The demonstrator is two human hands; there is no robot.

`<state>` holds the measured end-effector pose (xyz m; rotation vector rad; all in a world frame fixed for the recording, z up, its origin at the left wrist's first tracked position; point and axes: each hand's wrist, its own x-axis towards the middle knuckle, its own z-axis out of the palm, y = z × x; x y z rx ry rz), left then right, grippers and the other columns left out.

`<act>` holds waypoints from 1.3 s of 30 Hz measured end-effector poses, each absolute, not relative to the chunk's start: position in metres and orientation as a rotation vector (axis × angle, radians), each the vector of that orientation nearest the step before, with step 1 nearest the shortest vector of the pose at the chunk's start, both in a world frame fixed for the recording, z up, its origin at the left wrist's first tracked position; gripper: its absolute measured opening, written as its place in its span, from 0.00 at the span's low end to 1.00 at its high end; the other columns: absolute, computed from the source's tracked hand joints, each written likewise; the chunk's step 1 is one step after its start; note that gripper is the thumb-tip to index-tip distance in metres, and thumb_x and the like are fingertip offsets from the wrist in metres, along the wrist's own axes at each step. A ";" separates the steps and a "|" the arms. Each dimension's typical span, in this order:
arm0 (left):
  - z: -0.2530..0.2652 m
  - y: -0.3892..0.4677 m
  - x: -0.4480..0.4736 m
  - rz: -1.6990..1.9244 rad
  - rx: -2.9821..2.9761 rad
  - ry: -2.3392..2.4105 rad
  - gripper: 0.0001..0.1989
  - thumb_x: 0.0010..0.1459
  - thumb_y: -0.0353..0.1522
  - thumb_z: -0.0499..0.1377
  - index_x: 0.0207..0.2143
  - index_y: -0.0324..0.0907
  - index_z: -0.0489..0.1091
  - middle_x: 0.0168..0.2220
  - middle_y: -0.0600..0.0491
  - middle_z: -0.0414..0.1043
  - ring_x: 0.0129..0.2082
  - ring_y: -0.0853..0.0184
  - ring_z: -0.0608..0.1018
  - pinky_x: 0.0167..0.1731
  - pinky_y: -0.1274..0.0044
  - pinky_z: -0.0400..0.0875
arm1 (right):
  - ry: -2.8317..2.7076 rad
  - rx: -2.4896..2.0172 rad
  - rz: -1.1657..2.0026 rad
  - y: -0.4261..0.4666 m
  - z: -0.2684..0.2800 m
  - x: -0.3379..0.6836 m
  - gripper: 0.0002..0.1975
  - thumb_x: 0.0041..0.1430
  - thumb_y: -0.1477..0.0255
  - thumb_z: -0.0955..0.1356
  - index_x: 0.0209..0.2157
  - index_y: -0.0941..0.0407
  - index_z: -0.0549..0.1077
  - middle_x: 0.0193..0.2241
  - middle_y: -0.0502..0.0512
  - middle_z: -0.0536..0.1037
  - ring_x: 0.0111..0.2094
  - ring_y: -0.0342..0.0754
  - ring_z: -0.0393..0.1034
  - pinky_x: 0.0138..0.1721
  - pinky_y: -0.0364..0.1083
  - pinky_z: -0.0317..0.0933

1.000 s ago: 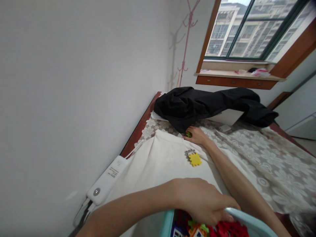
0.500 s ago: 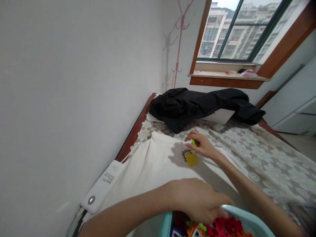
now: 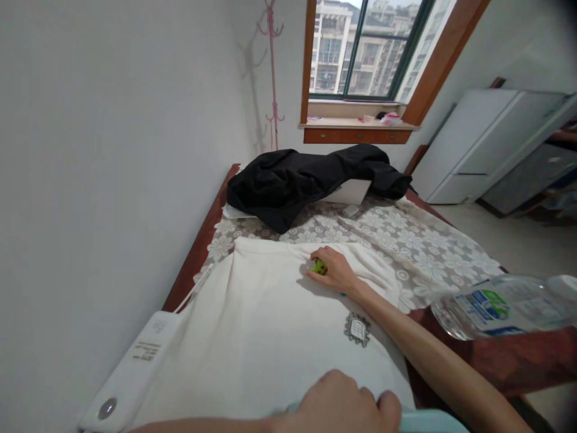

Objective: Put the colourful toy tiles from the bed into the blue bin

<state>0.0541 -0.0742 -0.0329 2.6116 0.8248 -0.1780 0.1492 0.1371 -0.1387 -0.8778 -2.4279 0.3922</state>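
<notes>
My right hand (image 3: 334, 269) reaches over a white cloth, its fingers curled round a small bright-green toothed plastic block (image 3: 320, 267). A grey notched block (image 3: 357, 329) with a pale window-like middle lies on the cloth by my right forearm. A sliver of something blue shows under the right wrist. My left hand (image 3: 342, 404) is closed over the rim of a light-blue plastic container (image 3: 433, 422) at the bottom edge. Its contents are out of frame.
The white cloth (image 3: 265, 313) covers the near surface. A white power strip (image 3: 130, 367) lies along the left wall. Black clothing (image 3: 306, 180) is heaped at the back, partly over a white box-like thing (image 3: 349, 191). A clear bottle (image 3: 500, 307) stands out at right.
The view has swung right, bringing the bottle and the grey block into sight. The yellow block no longer shows. The container has dropped mostly out of frame, my left hand still on it.
</notes>
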 end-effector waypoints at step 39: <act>-0.005 -0.033 0.021 -0.070 2.448 0.828 0.20 0.69 0.49 0.53 0.44 0.44 0.75 0.33 0.46 0.82 0.34 0.53 0.83 0.28 0.72 0.70 | -2.158 -1.245 0.474 0.087 -0.141 0.239 0.12 0.60 0.63 0.71 0.42 0.51 0.70 0.38 0.55 0.77 0.38 0.55 0.73 0.42 0.53 0.68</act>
